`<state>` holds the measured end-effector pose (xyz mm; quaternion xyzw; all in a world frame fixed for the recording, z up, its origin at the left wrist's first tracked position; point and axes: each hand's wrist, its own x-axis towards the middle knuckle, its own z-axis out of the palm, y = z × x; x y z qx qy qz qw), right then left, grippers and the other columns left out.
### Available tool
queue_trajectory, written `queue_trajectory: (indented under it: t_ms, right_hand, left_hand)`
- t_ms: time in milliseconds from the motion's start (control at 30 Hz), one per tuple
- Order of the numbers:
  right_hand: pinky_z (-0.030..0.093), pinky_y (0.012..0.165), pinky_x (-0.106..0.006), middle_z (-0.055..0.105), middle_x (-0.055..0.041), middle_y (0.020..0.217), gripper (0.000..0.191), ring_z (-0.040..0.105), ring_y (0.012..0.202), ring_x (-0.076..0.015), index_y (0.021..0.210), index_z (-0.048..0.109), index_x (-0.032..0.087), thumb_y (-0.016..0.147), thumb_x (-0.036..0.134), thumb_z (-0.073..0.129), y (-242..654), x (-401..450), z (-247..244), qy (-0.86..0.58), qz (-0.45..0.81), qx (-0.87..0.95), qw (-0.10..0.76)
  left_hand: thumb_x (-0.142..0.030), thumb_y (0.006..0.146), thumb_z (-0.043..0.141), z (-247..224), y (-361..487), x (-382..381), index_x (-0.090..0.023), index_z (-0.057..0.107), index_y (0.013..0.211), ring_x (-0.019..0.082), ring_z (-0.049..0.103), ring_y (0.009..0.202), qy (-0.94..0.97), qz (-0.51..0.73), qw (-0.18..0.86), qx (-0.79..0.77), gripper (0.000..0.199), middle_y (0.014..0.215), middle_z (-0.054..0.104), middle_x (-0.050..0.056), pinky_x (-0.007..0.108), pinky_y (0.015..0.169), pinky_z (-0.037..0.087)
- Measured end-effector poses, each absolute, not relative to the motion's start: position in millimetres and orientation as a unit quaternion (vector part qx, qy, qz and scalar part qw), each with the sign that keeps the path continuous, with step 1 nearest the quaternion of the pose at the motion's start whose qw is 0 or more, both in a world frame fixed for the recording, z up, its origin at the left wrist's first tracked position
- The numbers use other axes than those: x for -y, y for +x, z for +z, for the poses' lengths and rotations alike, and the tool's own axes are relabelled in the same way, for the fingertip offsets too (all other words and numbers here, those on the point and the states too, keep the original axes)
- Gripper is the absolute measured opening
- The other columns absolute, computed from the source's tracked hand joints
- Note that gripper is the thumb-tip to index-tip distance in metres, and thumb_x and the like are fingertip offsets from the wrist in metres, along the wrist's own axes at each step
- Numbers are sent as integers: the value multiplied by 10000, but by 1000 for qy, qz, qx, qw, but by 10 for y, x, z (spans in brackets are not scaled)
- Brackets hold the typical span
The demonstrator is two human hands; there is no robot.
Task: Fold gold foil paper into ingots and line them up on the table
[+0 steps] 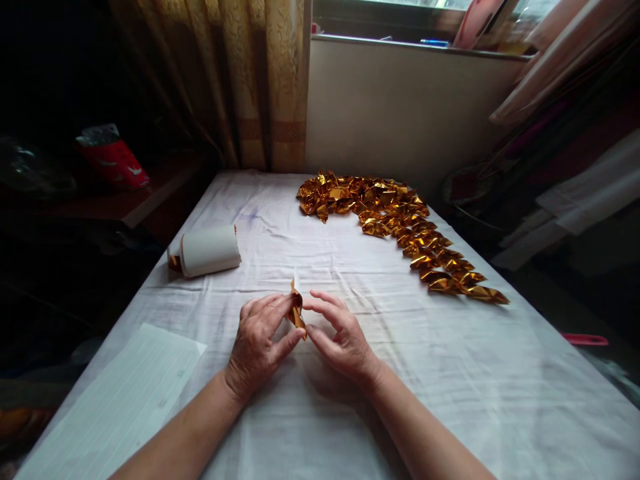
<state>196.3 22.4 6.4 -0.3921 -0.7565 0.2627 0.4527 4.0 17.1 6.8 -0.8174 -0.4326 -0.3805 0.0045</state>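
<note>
Near the middle of the white cloth (425, 400), a small folded piece of gold foil paper (297, 308) stands tilted between the hands. My left hand (260, 341) pinches it from the left, thumb at its lower end and fingers along its side. My right hand (343, 337) is close on the other side, fingers apart and slightly curled, with the thumb and fingertips near the foil; whether they touch it is unclear. Many folded gold foil pieces (380, 197) lie in a heap at the back, with rows running down to the right.
A white roll (211, 251) lies on its side at the left, a bit of gold showing at its end. Lined paper (125, 393) rests at the front left. Beyond are a red container (117, 163), a curtain (270, 80) and a pink handle (585, 340).
</note>
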Motion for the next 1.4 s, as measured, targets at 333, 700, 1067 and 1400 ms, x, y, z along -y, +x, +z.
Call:
queue_trajectory:
  t_ms: [333,700,1067,1400]
  right_hand:
    - [391,1088,-473,682,-23,1241,260,461,1333,-251,1068,707,295,854,193,600,1958,-237,23,-363,164,828,396]
    - [475,1000,-431,624,-107,1290,712,601,1169,-247,1408,407,257,771,266,726,2136,-377,-56,-483,240,688,485]
    - [421,918,-394,761,12,983,136,647,967,-204,927,733,317,904,244,621,2274,-395,46,-410,11,799,440]
    - [416,907,-384,742,-12,1072,168,614,1034,-218,970,742,331,928,281,588,2287,-431,-40,-428,-16,816,389]
  left_hand:
    - [-369,953,491,8,40,-194,-196,641,984,198,668,812,-760,-422,-28,493,231,852,717,42,322,786,523]
    - [-167,943,505,33,-13,-246,-250,661,1082,181,686,970,-790,-459,-75,398,225,1032,744,45,338,866,532]
    - [-62,899,535,5,-64,-280,-264,610,1204,186,624,1062,-808,-440,-13,391,374,1125,671,63,360,927,536]
    - [-88,915,525,-34,0,-286,-234,648,1099,158,680,1008,-825,-433,-91,351,264,1056,724,52,307,891,576]
